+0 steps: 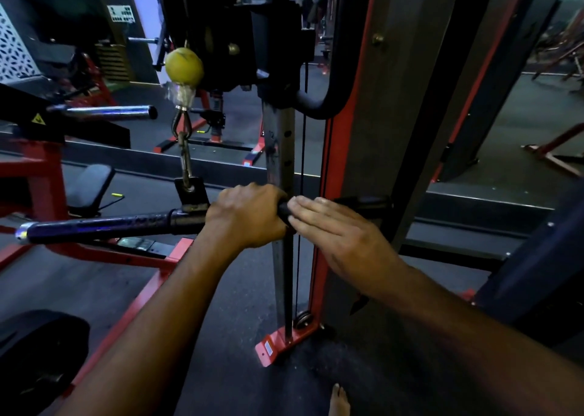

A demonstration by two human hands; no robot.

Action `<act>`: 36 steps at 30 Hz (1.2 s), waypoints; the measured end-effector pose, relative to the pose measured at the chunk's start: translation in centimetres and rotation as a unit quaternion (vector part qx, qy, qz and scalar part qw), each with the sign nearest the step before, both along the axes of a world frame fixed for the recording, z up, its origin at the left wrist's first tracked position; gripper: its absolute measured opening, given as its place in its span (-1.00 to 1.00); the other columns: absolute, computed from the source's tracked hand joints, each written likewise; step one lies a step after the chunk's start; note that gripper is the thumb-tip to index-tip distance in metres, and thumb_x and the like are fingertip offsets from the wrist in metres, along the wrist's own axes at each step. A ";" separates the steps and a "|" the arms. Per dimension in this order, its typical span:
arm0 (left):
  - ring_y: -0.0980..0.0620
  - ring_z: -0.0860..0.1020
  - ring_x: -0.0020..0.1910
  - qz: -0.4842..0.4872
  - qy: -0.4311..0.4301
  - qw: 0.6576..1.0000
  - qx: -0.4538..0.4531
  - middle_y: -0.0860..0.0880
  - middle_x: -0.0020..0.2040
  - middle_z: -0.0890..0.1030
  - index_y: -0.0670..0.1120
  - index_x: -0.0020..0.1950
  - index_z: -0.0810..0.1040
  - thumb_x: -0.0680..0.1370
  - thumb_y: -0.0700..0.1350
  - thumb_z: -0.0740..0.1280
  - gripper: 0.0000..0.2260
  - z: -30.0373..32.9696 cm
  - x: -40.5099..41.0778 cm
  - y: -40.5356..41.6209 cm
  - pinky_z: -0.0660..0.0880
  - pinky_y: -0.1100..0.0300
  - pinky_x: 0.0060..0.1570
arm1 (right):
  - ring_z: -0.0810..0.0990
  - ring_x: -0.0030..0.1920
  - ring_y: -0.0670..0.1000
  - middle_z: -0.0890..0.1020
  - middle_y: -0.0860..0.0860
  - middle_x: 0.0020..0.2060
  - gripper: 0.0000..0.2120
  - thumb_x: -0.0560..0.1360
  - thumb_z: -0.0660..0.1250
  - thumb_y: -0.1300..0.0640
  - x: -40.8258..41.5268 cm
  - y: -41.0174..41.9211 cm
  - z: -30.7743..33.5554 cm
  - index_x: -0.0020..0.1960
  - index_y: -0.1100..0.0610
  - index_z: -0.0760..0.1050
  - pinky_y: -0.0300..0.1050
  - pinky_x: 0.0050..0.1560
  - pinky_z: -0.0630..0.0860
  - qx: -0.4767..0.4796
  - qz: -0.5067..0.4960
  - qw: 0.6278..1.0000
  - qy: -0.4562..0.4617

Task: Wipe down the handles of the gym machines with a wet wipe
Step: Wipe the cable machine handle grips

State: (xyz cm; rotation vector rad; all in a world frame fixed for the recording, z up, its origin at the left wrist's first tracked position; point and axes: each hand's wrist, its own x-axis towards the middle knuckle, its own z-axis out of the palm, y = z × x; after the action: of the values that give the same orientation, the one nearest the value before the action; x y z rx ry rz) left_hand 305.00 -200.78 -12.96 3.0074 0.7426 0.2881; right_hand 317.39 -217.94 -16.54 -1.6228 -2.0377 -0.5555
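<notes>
Left hand: the left hand point(249, 215) is wrapping its fingers round the middle of the bar handle point(104, 226), clamped on it and apparently steadying it.
Right hand: the right hand point(335, 226) is lying flat with fingers straight and together, the fingertips point(298, 208) pressing on the dark grip just right of the left hand's knuckles.
Wet wipe: no wipe is showing; it may be sitting under the right palm or inside the left fist, and I cannot tell which, or whether one is there at all.
Bar handle: it is hanging level from a chain point(185, 153) and a clip below a yellow ball stop point(184, 66), its left end running out towards a red bench frame point(41, 175) and its right end passing behind the right hand towards the grey and red upright point(379, 131).
Cable machine: the thin cable point(303, 131) is running down beside the perforated post point(279, 137) to a small pulley point(304, 317) at the floor.
Progress: judging by the hand positions, the wiping is being done on the right half of this bar; the left grip is showing a sheen, though whether from wiping or from the lights I cannot say.
Left to do: the rest of this bar seems to be waiting, and so do the other machines' handles in the dim background.
Floor: a bare foot point(339, 400) is showing at the bottom edge on the dark mat.
</notes>
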 end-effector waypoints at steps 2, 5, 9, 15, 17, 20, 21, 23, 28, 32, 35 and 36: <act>0.16 0.56 -0.30 -0.002 0.013 1.000 -0.011 0.10 -0.25 0.58 0.14 0.01 0.52 0.55 0.32 0.32 -0.72 0.1 -0.1 0.0 0.42 0.20 -0.30 | 0.41 0.47 0.07 0.46 0.12 0.44 -0.59 0.59 0.21 0.31 1.5 -1.4 0.4 0.43 0.20 0.45 0.07 0.48 0.34 0.012 -0.013 0.999 -0.038; 0.17 0.54 -0.32 0.003 0.025 1.000 -0.012 0.10 -0.26 0.57 0.15 -0.01 0.50 0.54 0.31 0.35 -0.74 0.2 -0.1 -0.3 0.39 0.21 -0.33 | 0.59 0.26 0.06 0.62 0.08 0.27 -0.63 0.52 0.36 0.21 2.9 -2.6 1.7 0.32 0.17 0.56 0.11 0.25 0.55 0.036 -0.076 0.996 0.013; 0.13 0.53 -0.31 0.006 0.021 1.000 -0.016 0.08 -0.25 0.56 0.15 -0.13 0.41 0.55 0.30 0.34 -0.73 0.5 0.2 -0.8 0.40 0.19 -0.31 | 0.53 -0.01 0.02 0.64 0.04 -0.05 -0.86 0.50 0.38 0.18 0.4 -0.3 3.5 0.04 0.17 0.61 -0.04 0.02 0.52 0.037 -0.100 0.993 0.047; 0.13 0.51 -0.29 0.010 0.028 0.999 0.011 0.08 -0.22 0.56 0.10 0.01 0.47 0.54 0.30 0.35 -0.71 0.5 -0.1 -1.0 0.34 0.18 -0.31 | 0.47 -0.02 -0.08 0.49 0.05 0.08 -0.73 0.57 0.33 0.16 -1.2 1.7 5.5 0.25 0.14 0.56 -0.21 -0.02 0.49 -0.071 -0.049 0.995 0.052; 0.15 0.51 -0.30 0.006 0.035 0.999 0.013 0.07 -0.22 0.55 0.11 -0.02 0.46 0.55 0.30 0.34 -0.72 0.5 -0.2 -0.9 0.31 0.22 -0.34 | 0.43 0.00 -0.10 0.47 0.01 0.08 -0.75 0.58 0.34 0.06 -1.0 1.9 6.1 0.24 0.09 0.57 -0.18 0.02 0.46 -0.124 -0.046 0.991 0.008; 0.16 0.50 -0.31 -0.003 0.055 0.998 -0.013 0.08 -0.24 0.54 0.13 -0.14 0.40 0.56 0.29 0.35 -0.72 0.6 -0.5 -0.6 0.41 0.21 -0.29 | 0.37 -0.01 -0.14 0.45 -0.06 0.04 -0.78 0.58 0.27 -0.05 0.4 1.0 6.6 0.15 0.01 0.55 -0.17 0.02 0.45 -0.155 -0.075 0.984 -0.046; 0.17 0.50 -0.31 -0.008 0.057 0.998 -0.021 0.09 -0.24 0.54 0.14 -0.15 0.38 0.56 0.27 0.35 -0.72 0.7 -0.7 -0.5 0.44 0.20 -0.26 | 0.38 -0.04 -0.14 0.47 -0.06 0.00 -0.79 0.56 0.26 -0.04 0.9 0.4 6.7 0.10 0.02 0.56 -0.14 -0.01 0.49 -0.145 -0.073 0.985 -0.056; 0.19 0.50 -0.31 -0.016 0.052 0.998 -0.031 0.09 -0.24 0.54 0.16 -0.13 0.39 0.57 0.26 0.36 -0.75 0.9 -1.0 -0.3 0.46 0.19 -0.24 | 0.44 -0.07 -0.08 0.55 -0.04 -0.07 -0.81 0.53 0.31 0.01 2.1 -1.3 6.5 0.05 0.06 0.62 -0.10 -0.07 0.53 -0.095 -0.065 0.991 -0.072; 0.15 0.54 -0.32 -0.018 0.018 0.999 -0.046 0.08 -0.26 0.57 0.14 -0.10 0.45 0.55 0.28 0.36 -0.75 0.9 -0.3 -0.5 0.48 0.17 -0.26 | 0.43 -0.08 -0.01 0.60 0.05 -0.09 -0.79 0.51 0.42 0.16 1.5 -1.3 5.1 0.12 0.18 0.65 -0.15 -0.14 0.49 0.024 -0.040 0.997 -0.069; 0.12 0.53 -0.30 -0.019 -0.008 0.999 -0.033 0.08 -0.23 0.55 0.13 -0.12 0.38 0.55 0.24 0.38 -0.73 1.2 0.3 -1.0 0.43 0.17 -0.30 | 0.43 -0.03 0.08 0.58 0.16 -0.03 -0.79 0.49 0.39 0.37 -1.0 2.2 4.4 0.11 0.26 0.64 -0.05 -0.03 0.42 -0.008 -0.010 1.000 -0.025; 0.12 0.56 -0.31 -0.029 -0.018 0.998 -0.055 0.07 -0.25 0.58 0.13 -0.13 0.44 0.52 0.28 0.38 -0.73 1.5 0.0 -0.7 0.48 0.15 -0.29 | 0.43 -0.03 0.06 0.58 0.11 -0.03 -0.81 0.50 0.41 0.27 -0.1 1.2 5.6 0.11 0.18 0.66 -0.08 0.00 0.36 -0.021 0.004 0.997 -0.077; 0.13 0.56 -0.31 -0.029 -0.013 0.997 -0.068 0.07 -0.26 0.58 0.13 -0.13 0.44 0.52 0.28 0.39 -0.73 1.6 0.0 -0.7 0.48 0.16 -0.29 | 0.42 -0.04 0.03 0.58 0.07 -0.04 -0.82 0.51 0.40 0.19 0.5 0.4 6.1 0.10 0.13 0.66 -0.12 0.00 0.32 -0.020 -0.002 0.994 -0.111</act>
State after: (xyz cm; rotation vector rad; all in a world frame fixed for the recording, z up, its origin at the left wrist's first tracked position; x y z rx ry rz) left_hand 304.99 -201.46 -11.41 2.8856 0.6433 0.2631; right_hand 317.84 -217.56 -10.41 -1.6508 -2.2184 -0.7305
